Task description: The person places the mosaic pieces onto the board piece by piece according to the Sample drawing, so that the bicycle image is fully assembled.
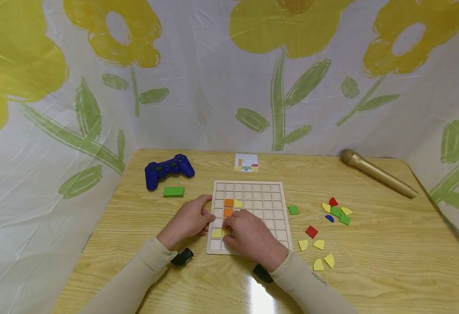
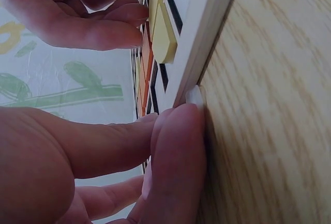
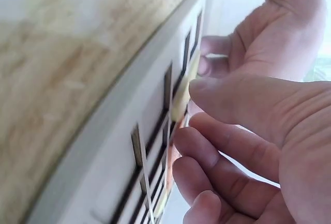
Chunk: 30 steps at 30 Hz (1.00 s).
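Observation:
A square wooden grid board (image 1: 257,187) lies on the table. My left hand (image 1: 190,219) holds its left edge, thumb on the rim; the wrist view shows fingertips (image 2: 178,131) against the board's side. Over the lower left cells, my right hand (image 1: 253,234) has its thumb and fingers at a yellow quarter-circle tile (image 3: 182,100), partly hidden beneath them. Beside it sits another yellow tile (image 1: 216,233). Higher up are orange square tiles (image 1: 228,203) and a yellow tile (image 1: 238,203).
Loose yellow, green, red and blue tiles (image 1: 318,244) lie right of the board. A pattern card (image 1: 246,162) is behind it. Farther out are a blue game controller (image 1: 169,170), a green block (image 1: 173,192) and a gold microphone (image 1: 378,173).

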Each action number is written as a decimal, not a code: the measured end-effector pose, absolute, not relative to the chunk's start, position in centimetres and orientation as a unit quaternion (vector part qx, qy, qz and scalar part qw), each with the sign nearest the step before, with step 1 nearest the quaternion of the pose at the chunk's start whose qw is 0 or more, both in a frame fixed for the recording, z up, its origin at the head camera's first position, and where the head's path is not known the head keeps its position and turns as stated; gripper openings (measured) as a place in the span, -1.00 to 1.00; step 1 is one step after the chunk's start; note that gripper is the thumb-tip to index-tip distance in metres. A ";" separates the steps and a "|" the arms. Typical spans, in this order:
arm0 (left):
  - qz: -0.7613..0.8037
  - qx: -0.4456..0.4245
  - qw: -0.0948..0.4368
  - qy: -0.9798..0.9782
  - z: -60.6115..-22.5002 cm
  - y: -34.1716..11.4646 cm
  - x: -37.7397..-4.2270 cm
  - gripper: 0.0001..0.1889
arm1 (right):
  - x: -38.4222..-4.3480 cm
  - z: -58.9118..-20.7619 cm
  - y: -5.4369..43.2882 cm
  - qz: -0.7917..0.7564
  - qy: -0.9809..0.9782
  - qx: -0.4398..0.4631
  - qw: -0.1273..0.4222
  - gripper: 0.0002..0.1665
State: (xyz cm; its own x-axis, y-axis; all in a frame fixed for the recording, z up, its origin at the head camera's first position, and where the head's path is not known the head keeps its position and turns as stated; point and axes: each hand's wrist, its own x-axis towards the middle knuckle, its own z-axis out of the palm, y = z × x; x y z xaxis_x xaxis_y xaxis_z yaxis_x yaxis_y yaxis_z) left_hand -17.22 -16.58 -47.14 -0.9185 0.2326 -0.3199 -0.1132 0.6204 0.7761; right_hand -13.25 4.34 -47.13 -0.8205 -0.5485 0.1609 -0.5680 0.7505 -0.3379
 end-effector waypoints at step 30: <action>0.447 0.019 0.200 0.872 -47.1 -16.4 -17.0 -0.27 | -15.1 -45.8 25.5 0.220 -0.969 0.107 0.027 -0.73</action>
